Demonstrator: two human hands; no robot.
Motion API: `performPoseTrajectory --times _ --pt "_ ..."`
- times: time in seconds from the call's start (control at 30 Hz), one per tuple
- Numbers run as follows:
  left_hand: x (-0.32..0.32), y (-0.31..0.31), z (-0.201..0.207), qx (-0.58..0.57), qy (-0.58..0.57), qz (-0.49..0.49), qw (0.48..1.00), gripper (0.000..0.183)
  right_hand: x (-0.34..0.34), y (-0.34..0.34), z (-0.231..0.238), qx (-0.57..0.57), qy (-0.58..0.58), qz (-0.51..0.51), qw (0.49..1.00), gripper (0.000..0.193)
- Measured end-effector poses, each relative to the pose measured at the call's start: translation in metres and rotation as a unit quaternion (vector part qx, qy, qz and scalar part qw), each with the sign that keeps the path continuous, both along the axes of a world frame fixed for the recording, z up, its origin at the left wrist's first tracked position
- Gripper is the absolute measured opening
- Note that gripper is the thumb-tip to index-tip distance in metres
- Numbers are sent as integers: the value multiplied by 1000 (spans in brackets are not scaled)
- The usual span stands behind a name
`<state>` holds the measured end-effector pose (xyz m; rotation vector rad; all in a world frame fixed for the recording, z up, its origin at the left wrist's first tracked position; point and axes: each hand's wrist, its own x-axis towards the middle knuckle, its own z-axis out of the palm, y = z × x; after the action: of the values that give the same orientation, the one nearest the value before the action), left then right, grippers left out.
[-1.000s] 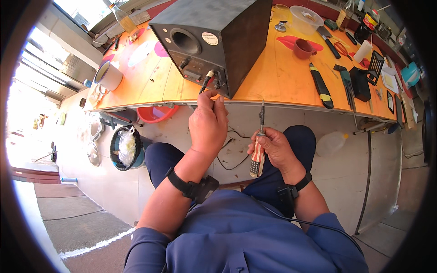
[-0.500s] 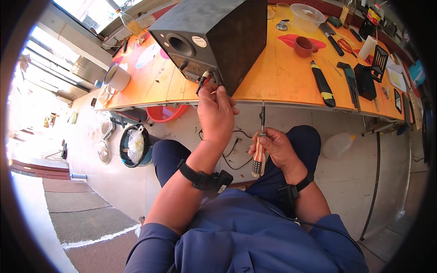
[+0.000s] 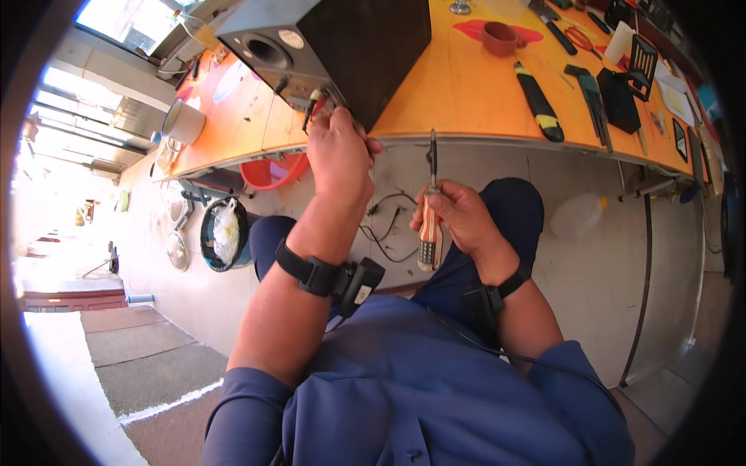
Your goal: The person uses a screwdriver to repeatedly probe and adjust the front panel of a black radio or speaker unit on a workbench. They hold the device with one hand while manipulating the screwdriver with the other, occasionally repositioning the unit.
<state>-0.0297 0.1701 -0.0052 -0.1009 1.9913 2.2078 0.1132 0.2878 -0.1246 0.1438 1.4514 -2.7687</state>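
Observation:
A black speaker box point(image 3: 365, 54) stands at the table's front edge, its panel with a round port facing left and toward me. Audio plugs point(image 3: 316, 97) with a dark cable stick out of the panel's lower part. My left hand point(image 3: 339, 155) is at the lower corner beside these plugs, fingers pinched together; what they hold, if anything, is hidden. In my right hand point(image 3: 458, 213) is a screwdriver point(image 3: 430, 233) with a striped red-and-white handle, dotted dark near its end. Held upright, its shaft points toward the table edge, apart from the speaker.
On the orange table point(image 3: 443, 101) are a brown cup point(image 3: 499, 39), a black-and-yellow utility knife point(image 3: 538, 101), scissors point(image 3: 579, 39) and several other tools. A white mug point(image 3: 184, 122) stands left. Beneath are a red basin point(image 3: 272, 172), a lined bin point(image 3: 225, 233) and a loose black cable point(image 3: 381, 241).
The view has shifted, so the table and speaker sit higher and further left. My left hand stays at the speaker's corner, and my right hand still holds the screwdriver.

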Motion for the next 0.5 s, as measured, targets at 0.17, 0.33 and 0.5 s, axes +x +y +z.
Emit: performPoseTrajectory --times 0.17,0.33,0.5 --pt "-5 0 0 3 3 -5 1000 16 0 1 -1 -43 15 -9 999 35" --pt "-8 -1 1 13 -18 -11 1000 16 -2 2 -3 -53 32 -16 998 32" --pt "-4 -2 4 13 -28 -13 999 17 -4 2 -6 -70 24 -20 997 33"
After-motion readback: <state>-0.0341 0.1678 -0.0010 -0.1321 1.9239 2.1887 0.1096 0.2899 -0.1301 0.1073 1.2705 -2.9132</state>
